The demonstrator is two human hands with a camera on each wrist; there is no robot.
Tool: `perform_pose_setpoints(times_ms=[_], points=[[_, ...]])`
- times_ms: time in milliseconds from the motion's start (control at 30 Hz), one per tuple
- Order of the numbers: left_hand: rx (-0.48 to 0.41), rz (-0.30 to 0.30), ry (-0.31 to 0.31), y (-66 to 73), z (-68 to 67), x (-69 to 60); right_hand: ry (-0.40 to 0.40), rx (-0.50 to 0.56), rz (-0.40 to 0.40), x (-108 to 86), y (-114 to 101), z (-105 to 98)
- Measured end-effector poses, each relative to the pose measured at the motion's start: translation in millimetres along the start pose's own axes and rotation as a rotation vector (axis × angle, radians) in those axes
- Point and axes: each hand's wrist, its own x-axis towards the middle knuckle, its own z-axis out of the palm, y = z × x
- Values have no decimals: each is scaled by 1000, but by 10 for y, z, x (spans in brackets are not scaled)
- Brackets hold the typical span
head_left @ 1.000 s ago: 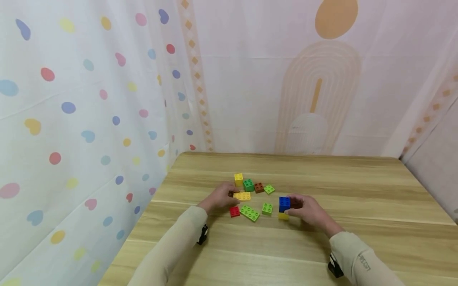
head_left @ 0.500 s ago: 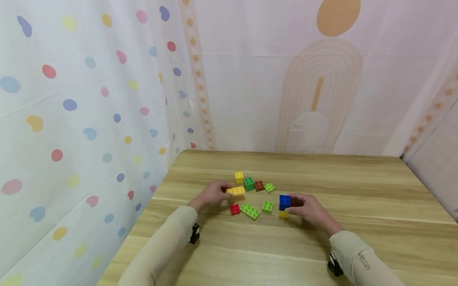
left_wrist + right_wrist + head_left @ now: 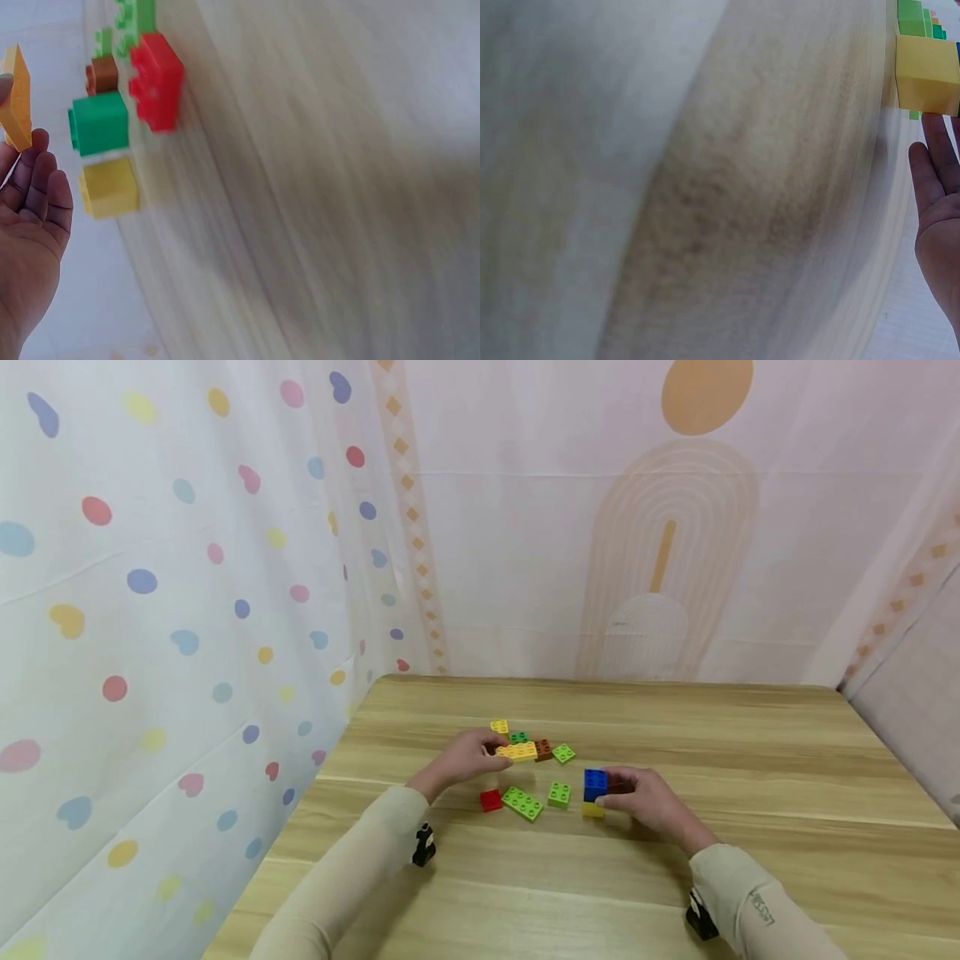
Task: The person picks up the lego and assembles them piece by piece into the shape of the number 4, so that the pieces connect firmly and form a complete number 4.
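Note:
My left hand [image 3: 468, 756] pinches a long yellow-orange toy building brick [image 3: 517, 752] above the table. In the left wrist view that orange brick [image 3: 20, 105] is tilted between thumb and fingertips. My right hand [image 3: 648, 797] holds a blue brick [image 3: 596, 783] between thumb and fingers; a yellow brick [image 3: 592, 810] sits directly under it. From the right wrist, the yellow brick [image 3: 928, 73] shows just above the fingertips, and the blue one is mostly cut off. Whether this stack touches the table cannot be told.
Around my left hand lie a yellow brick [image 3: 499, 726], a green brick [image 3: 518, 737], a brown brick [image 3: 543, 749] and a red brick [image 3: 491, 800]. Between the hands are a long lime brick [image 3: 522, 803], a small lime brick [image 3: 559, 794] and a flatter lime piece [image 3: 564, 753].
My left hand has lifted the yellow-orange brick off the table, drawn it left, then carried it right and farther back. My right hand has stayed in place with the blue brick.

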Motion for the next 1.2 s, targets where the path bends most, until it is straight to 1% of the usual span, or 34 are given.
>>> perform_pose_setpoints(times_ms=[233,367,467,600,800,967,1200], points=[[-35,24,-11,218,80,93,1,-2,3,10,-7,5],[-62,47,-10,311,129,140,3,-11,6,17,-2,5],[-60,70,-14,362,170,175,5,-8,5,15,3,6],[-62,85,-27,420,225,203,5,-1,-1,13,12,11],[-92,96,-54,507,291,228,6,5,-10,16,26,16],[-120,91,-76,610,328,226,4,8,-12,17,22,8],[-83,97,-100,672,383,239,5,28,-16,14,20,14]])
